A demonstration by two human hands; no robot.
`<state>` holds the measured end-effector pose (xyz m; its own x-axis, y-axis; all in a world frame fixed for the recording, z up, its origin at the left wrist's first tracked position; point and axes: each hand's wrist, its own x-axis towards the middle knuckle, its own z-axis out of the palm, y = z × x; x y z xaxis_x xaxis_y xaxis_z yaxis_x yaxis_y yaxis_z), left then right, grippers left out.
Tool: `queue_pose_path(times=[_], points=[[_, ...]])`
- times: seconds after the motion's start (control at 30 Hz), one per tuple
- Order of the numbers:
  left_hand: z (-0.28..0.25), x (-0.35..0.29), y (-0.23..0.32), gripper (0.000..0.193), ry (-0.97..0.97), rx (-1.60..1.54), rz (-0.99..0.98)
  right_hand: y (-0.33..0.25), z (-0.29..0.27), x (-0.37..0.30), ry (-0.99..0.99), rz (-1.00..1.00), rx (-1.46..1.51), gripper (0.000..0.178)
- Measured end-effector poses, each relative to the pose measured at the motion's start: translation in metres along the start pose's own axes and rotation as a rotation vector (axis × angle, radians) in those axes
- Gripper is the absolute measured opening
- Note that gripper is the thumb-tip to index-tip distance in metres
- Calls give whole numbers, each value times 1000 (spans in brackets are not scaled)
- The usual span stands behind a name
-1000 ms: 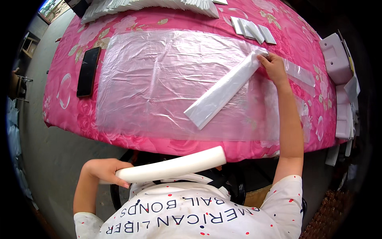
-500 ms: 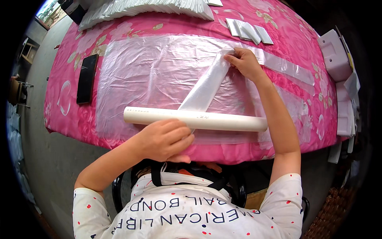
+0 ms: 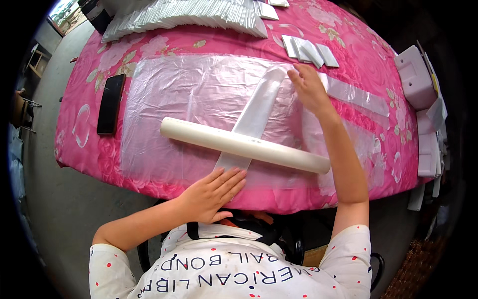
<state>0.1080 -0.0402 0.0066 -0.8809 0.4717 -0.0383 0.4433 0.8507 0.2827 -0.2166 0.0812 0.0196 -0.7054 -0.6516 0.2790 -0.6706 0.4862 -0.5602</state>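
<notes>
Crosswise over a glossy plastic strip [image 3: 259, 107], a smooth white tube [image 3: 246, 146], both hands [image 3: 213, 193] [image 3: 308, 89] unclenched near the strip's ends

The tablecloth [image 3: 294, 202] was pink, patterned with deeper pink roses, pale flowers, green leaves and white hearts. The tube [image 3: 244, 145] was off-white with small dark marks. The plastic strip [image 3: 261, 102] was milky white; the plastic sheet [image 3: 164, 94] was clear, showing pink through. The phone [image 3: 111, 104] was black. The shirt [image 3: 219, 256] was white with red and navy dots.
</notes>
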Motion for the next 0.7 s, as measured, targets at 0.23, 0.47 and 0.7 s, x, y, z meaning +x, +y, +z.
queue_pose_path(times=[0.23, 0.47, 0.7], points=[[23, -2, 36, 75, 51, 126, -115, -96, -1, -128, -380, -340, -33, 50], [26, -3, 41, 73, 115, 52, -79, -30, -30, -112, -39, -53, -318, 46], [-1, -2, -1, 72, 93, -89, 109, 3, -77, -116, 68, 25, -328, 47]])
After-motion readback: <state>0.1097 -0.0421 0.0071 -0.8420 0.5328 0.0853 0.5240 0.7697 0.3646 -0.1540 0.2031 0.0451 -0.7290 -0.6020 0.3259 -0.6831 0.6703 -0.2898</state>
